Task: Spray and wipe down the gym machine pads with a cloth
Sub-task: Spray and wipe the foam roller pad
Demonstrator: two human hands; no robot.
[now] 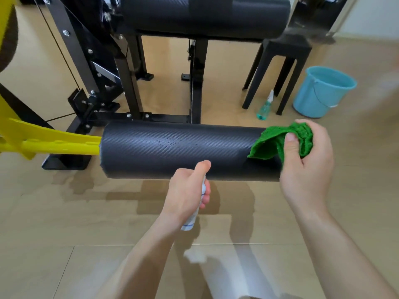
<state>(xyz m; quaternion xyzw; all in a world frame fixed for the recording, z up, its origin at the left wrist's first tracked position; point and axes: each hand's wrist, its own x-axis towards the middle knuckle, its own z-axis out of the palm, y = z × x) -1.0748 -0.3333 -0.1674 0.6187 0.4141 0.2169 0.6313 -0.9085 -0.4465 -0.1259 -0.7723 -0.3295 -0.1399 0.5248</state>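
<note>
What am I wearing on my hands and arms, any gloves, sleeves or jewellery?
Nothing that shows. The left hand and right hand are bare: no gloves, rings, watch or bands. Both forearms are uncovered down to the picture's bottom edge, with no sleeve in view.

Your left hand (187, 190) sits just in front of the black roller pad (172, 147), near its middle, fingers curled round a small spray bottle (190, 223) and index finger raised over its top. Your right hand (306, 167) is at the pad's right end, pinching a green cloth (278, 141) under the thumb. Both bare forearms reach toward the pad.
</note>
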